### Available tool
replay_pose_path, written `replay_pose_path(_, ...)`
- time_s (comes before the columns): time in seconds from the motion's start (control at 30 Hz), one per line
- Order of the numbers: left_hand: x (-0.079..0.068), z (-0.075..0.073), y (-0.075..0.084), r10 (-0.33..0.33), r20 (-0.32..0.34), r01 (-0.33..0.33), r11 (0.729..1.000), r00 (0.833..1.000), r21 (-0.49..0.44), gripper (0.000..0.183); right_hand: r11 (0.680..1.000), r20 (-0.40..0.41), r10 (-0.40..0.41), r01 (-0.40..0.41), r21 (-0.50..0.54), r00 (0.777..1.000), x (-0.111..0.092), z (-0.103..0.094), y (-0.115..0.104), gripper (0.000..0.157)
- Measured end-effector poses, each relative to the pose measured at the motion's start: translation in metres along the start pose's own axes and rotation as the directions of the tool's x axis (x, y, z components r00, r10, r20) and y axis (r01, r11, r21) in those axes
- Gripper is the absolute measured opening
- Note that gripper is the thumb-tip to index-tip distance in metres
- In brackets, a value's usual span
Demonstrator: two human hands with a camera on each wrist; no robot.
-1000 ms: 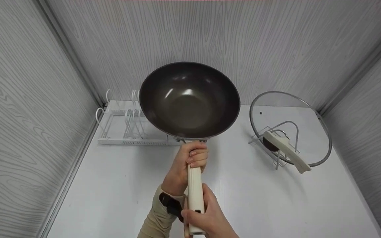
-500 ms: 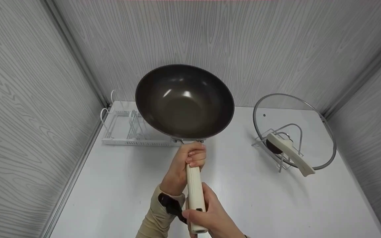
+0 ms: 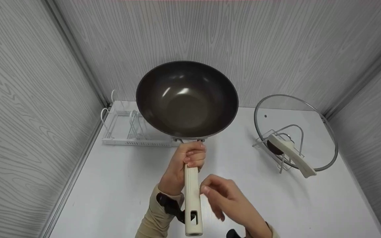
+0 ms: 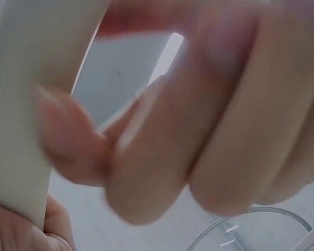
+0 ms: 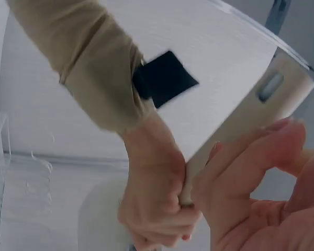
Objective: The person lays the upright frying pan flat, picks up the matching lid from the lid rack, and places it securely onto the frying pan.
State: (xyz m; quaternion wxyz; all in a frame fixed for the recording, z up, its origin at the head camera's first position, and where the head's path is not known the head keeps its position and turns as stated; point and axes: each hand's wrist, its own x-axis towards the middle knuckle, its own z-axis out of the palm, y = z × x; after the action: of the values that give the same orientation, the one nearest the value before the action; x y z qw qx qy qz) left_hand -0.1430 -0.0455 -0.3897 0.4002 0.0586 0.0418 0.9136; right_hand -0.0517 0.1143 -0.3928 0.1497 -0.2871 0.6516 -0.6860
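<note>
Tan left sleeve (image 3: pixel 153 216) — creased; black wristband (image 3: pixel 168 203) — dark squarish piece (image 5: pixel 170 79).

1. A white table (image 3: pixel 111 191) with a smooth top carries everything, reaching out in front of the white dish rack and to its right.
2. The dish rack (image 3: pixel 144 142) sits directly on it, looped wires standing up; its right part is hidden.
3. A wire stand (image 3: pixel 302 135) rests on the table to the rack's right, well apart from it.
</note>
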Motion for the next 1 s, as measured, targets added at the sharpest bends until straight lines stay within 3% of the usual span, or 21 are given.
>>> replay_pose_path(0.13,0.0,0.0,-0.001,0.004,0.002,-0.004,1.0,1.0,-0.007,0.034,0.97,-0.167,-0.096,0.054,-0.236,0.981,0.005,-0.024,-0.01,0.009)
replay_pose_path(0.23,0.001,0.0,-0.001,0.004,0.0,-0.004,1.0,1.0,-0.019,0.03,0.898,-0.284,-0.208,0.068,-0.434,0.936,0.011,-0.04,-0.017,0.008)
replay_pose_path(0.3,0.002,0.0,0.0,-0.004,0.004,0.005,1.0,1.0,-0.026,0.029,0.825,-0.326,-0.311,0.084,-0.559,0.892,0.017,-0.051,-0.019,0.009)
replay_pose_path(0.43,0.005,0.0,0.002,-0.03,0.018,0.031,0.999,0.999,-0.036,0.03,0.638,-0.343,-0.519,0.089,-0.765,0.783,0.033,-0.078,-0.021,0.007)
replay_pose_path(0.5,0.006,-0.001,0.002,-0.037,0.025,0.038,0.999,0.999,-0.037,0.032,0.553,-0.35,-0.584,0.045,-0.832,0.732,0.043,-0.094,-0.021,0.008)
replay_pose_path(0.6,0.006,-0.001,0.003,-0.053,0.024,0.054,0.998,0.998,-0.03,0.034,0.449,-0.363,-0.629,-0.06,-0.891,0.687,0.059,-0.118,-0.02,0.015)
replay_pose_path(0.7,0.006,-0.002,0.002,-0.058,0.014,0.058,0.998,0.998,-0.033,0.035,0.365,-0.364,-0.642,-0.149,-0.919,0.675,0.072,-0.143,-0.018,0.022)
replay_pose_path(0.77,0.005,-0.002,0.001,-0.055,0.008,0.055,0.997,0.998,-0.046,0.035,0.322,-0.363,-0.635,-0.193,-0.927,0.681,0.081,-0.159,-0.015,0.026)
replay_pose_path(0.87,0.004,-0.001,0.0,-0.047,0.004,0.047,0.998,0.999,-0.046,0.033,0.286,-0.375,-0.584,-0.249,-0.925,0.72,0.094,-0.18,-0.012,0.033)
replay_pose_path(1.0,0.005,0.0,-0.002,-0.056,0.002,0.056,0.998,0.998,-0.032,0.033,0.273,-0.435,-0.402,-0.349,-0.897,0.806,0.11,-0.202,-0.008,0.047)
